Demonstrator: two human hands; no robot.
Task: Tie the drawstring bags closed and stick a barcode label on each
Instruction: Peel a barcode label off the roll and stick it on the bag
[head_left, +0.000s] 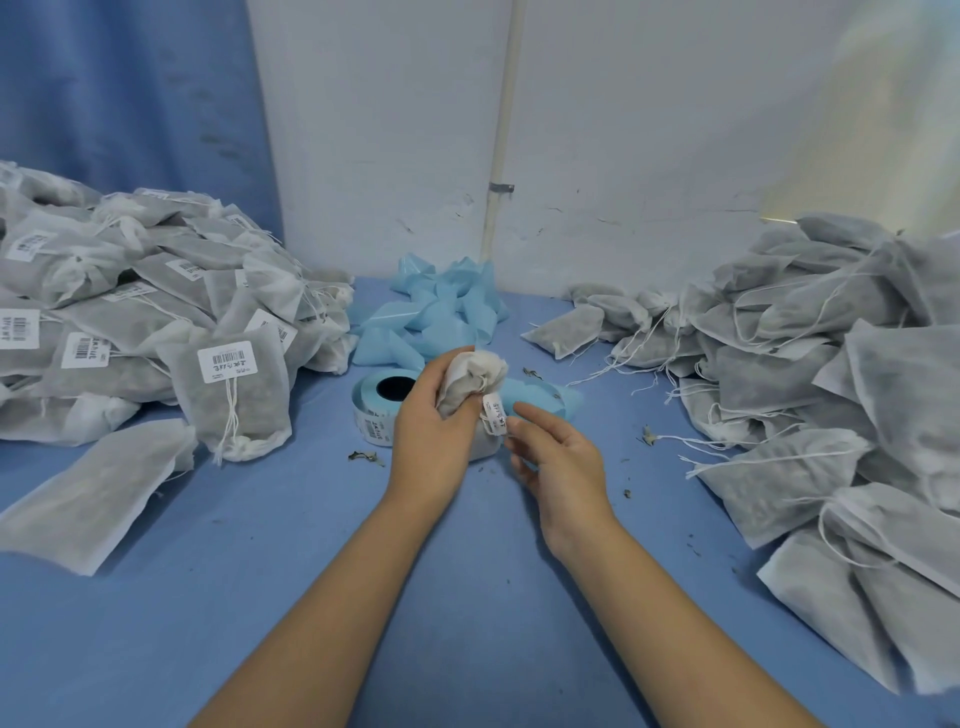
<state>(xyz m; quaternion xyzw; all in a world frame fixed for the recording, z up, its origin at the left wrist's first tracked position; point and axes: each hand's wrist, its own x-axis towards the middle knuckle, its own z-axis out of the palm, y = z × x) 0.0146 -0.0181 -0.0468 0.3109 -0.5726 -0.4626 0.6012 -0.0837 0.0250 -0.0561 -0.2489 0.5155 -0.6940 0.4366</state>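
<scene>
Gathered at its neck and held upright just above the middle of the desk, the drawstring bag is clamped in the curled fingers of the left hand. A barcode label is seen on the side of the bag that faces the right hand, whose fingers are loosely spread and close on nothing; whether its fingertips touch the label cannot be told. The bag is judged light, soft and easily crushed, thin non-woven cloth over loose dry filling, so it is best taken around the filled body, with the label pressed flat against that firmer part. Just behind the bag the label roll is stood on the desk, and farther back blue backing strips are heaped. Labelled bags are piled to the left, unlabelled bags to the right, both well apart from the hands.
</scene>
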